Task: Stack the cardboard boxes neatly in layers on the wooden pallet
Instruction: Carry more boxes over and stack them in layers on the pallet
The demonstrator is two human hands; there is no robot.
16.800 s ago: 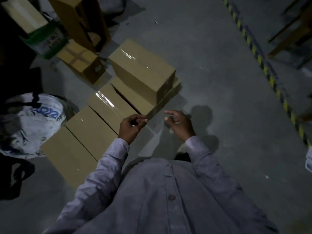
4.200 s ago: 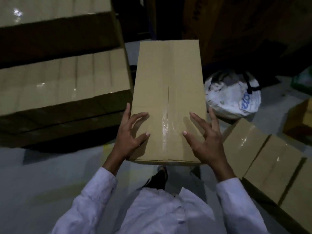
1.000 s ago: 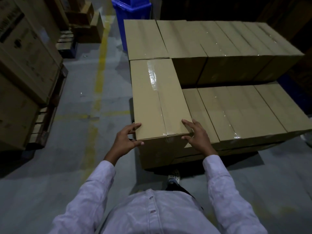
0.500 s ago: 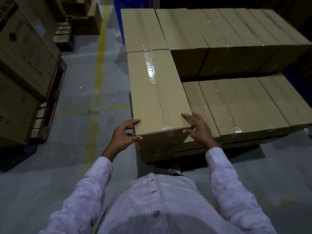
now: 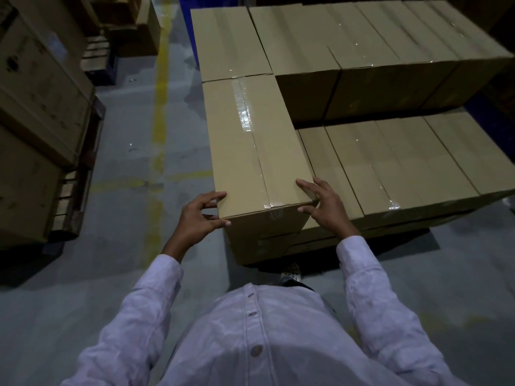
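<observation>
Your left grip [image 5: 200, 215] curls its fingers round the near left corner of the box [image 5: 259, 151], thumb on the front face. Your right grip [image 5: 326, 204] lies spread on the near right corner, fingers nearly straight, pressing rather than clamping. The box sits between the two grips and runs away from them, resting on the lower layer [image 5: 390, 168], its far end against the end box [image 5: 228, 43] ahead. Judge the task as well advanced: beyond the grips the upper layer has a full far row [image 5: 362, 45], and this box starts the near row. Remaining: square this box, then fill the open positions to the right of your right grip. The wooden pallet is hidden beneath the stack. Left of your left grip lies a grey concrete floor [image 5: 125, 151] with a worn yellow line [image 5: 160, 87]; past that line stand large cartons [image 5: 36, 107] on a second pallet [image 5: 75, 196]. Lighting is dim.
</observation>
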